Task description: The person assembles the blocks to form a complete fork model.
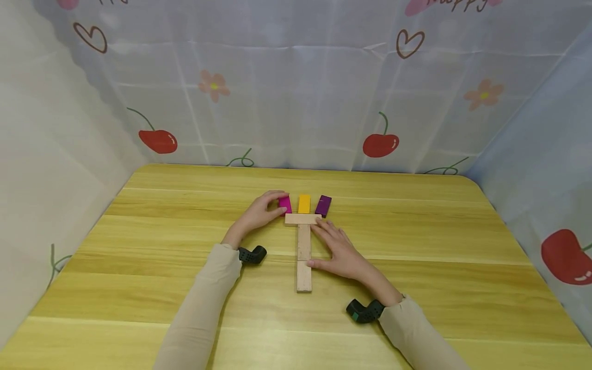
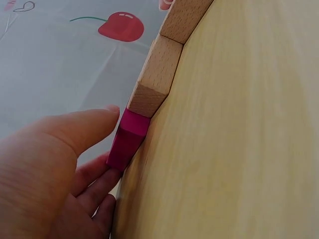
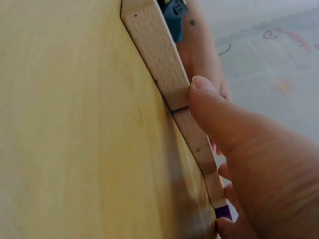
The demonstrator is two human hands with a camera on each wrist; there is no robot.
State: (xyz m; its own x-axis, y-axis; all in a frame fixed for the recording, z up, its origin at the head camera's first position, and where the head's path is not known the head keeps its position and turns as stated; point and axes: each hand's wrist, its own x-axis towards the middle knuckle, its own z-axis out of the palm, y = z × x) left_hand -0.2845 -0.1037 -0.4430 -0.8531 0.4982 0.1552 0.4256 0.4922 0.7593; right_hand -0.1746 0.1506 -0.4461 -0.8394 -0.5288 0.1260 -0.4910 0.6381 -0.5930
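My left hand (image 1: 261,211) pinches a magenta wooden block (image 1: 285,204) between thumb and index finger. In the left wrist view, that magenta block (image 2: 128,139) meets the end of a plain wooden block (image 2: 155,69). The crosswise plain block (image 1: 296,219) tops two plain blocks (image 1: 303,242) laid end to end, making a T. Spread along the T's right side, my right hand (image 1: 342,254) has its thumb on the stem near the joint and its fingertips by the crosspiece. Beyond the crosspiece lie a yellow block (image 1: 303,204) and a tilted purple block (image 1: 324,205).
The blocks lie flat on a wood-grain table (image 1: 416,231). A patterned curtain (image 1: 287,103) hangs behind the table's far edge and along both sides. Dark wrist devices (image 1: 365,311) sit at both sleeve cuffs.
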